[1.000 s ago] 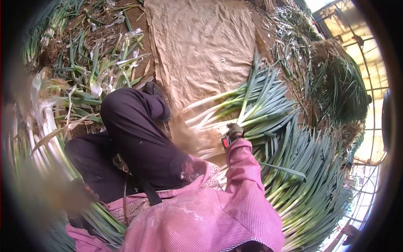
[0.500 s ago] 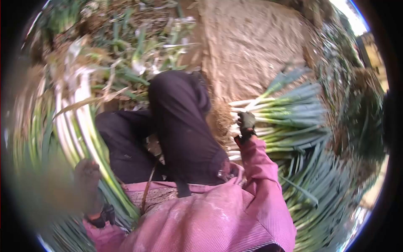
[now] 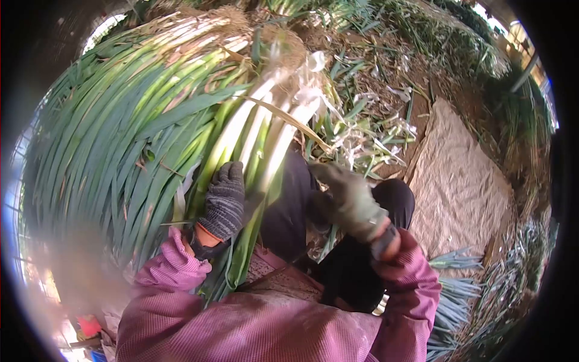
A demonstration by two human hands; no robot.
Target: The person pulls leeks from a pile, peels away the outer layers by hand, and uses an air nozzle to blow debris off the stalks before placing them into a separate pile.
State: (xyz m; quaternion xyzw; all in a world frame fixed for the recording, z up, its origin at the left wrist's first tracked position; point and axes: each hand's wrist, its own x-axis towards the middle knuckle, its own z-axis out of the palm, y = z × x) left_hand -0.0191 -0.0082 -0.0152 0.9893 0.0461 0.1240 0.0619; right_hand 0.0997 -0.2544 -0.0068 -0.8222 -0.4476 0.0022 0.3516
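Note:
A few long green onions (image 3: 256, 136) lie slanting across the lap, their white ends and roots pointing up and away. My left hand (image 3: 224, 202), in a dark grey knitted glove, rests on their green stalks with its fingers bent round them. To the right, above the dark trousers, is my right hand (image 3: 350, 199) in a greenish glove. It is blurred, its fingers point left toward the stalks without visibly touching them, and whether they are apart is unclear.
A large pile of green onions (image 3: 120, 139) fills the left side. Loose leaves and peelings (image 3: 368, 133) litter the ground ahead. A tan cloth (image 3: 461, 187) lies at the right, with more green onions (image 3: 452, 301) below it.
The view has swung left toward the large pile. My right hand has left the onions at the right and come over the lap. My left hand is now farther up the view, on the stalks.

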